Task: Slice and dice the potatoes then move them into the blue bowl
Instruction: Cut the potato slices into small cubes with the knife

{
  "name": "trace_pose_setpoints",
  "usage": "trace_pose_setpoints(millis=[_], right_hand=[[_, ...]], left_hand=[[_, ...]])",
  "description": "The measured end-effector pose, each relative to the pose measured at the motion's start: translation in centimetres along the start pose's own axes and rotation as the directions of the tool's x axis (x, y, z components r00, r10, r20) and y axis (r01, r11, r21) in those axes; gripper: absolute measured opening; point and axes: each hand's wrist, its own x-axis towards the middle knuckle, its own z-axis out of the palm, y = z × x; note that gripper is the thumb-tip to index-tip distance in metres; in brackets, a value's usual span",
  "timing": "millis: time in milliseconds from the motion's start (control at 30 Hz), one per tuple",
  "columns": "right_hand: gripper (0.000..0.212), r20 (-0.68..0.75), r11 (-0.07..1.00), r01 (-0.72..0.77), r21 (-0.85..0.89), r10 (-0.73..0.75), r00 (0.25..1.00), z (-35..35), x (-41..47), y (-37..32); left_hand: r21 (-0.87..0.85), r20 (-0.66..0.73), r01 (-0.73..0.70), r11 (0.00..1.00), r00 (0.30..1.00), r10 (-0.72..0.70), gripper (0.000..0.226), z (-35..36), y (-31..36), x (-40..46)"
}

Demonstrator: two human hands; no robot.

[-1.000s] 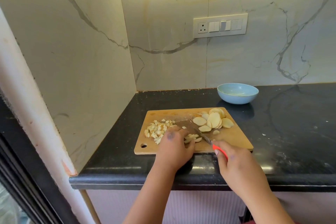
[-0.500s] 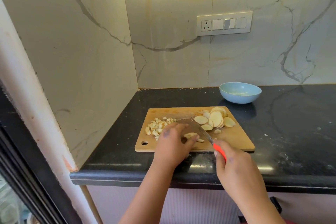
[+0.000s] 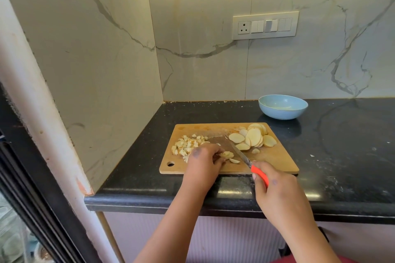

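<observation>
Black polished stone counter [image 3: 342,156] carries your rectangular wooden cutting board [image 3: 275,162]. On it your left hand [image 3: 201,161] curls its fingers over a small stack of potato slices [image 3: 227,155], holding it down. Your right hand [image 3: 277,190] grasps the orange-handled knife [image 3: 245,159], blade slanting beside the stack. Diced potato pieces [image 3: 186,145] lie left, round slices [image 3: 254,137] right. Behind stands the pale blue round bowl [image 3: 283,111].

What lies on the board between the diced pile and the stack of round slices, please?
In the head view, the knife blade crosses that stretch, and the left hand holds a small stack of slices there.
</observation>
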Motion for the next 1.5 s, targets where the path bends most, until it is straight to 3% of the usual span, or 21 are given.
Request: trace_pose_setpoints(millis=[133, 233, 500, 733, 1000, 1333, 1500], right_hand=[[0.024, -0.001, 1.0, -0.007, 0.01, 0.007, 1.0, -0.1, -0.1, 0.0], [0.023, -0.006, 1.0, -0.019, 0.017, 0.019, 1.0, -0.2, -0.1, 0.0], [0.021, 0.02, 0.999, -0.02, -0.024, 0.021, 1.0, -0.1, -0.2, 0.0], [0.023, 0.02, 1.0, -0.007, -0.028, 0.008, 1.0, 0.0, -0.3, -0.1], [0.021, 0.019, 0.998, 0.009, -0.061, -0.008, 1.0, 0.5, -0.5, 0.0], [0.028, -0.04, 1.0, 0.028, -0.004, -0.028, 0.999, 0.2, -0.6, -0.4], [0.027, 0.016, 0.999, 0.029, -0.041, -0.028, 0.999, 0.9, -1.2, -1.2]], left_hand=[[0.155, -0.081, -0.138, 0.978, 0.985, 0.152, 0.025, 0.4, 0.2, -0.2], [0.26, -0.056, -0.252, 0.932, 0.96, 0.275, 0.024, 0.8, 0.3, -0.2], [0.211, -0.067, -0.235, 0.949, 0.965, 0.254, 0.013, 1.0, -0.3, -0.1], [0.332, -0.153, -0.177, 0.927, 0.959, 0.238, 0.014, 0.8, -0.1, 0.0], [0.103, 0.006, -0.123, 0.987, 0.992, 0.123, 0.037, 1.2, -0.6, -0.1], [0.053, 0.078, -0.09, 0.995, 0.993, 0.086, 0.031, 1.1, -0.9, 0.5], [0.049, 0.036, -0.107, 0.993, 0.994, 0.105, 0.023, 1.3, -0.7, 0.5]])
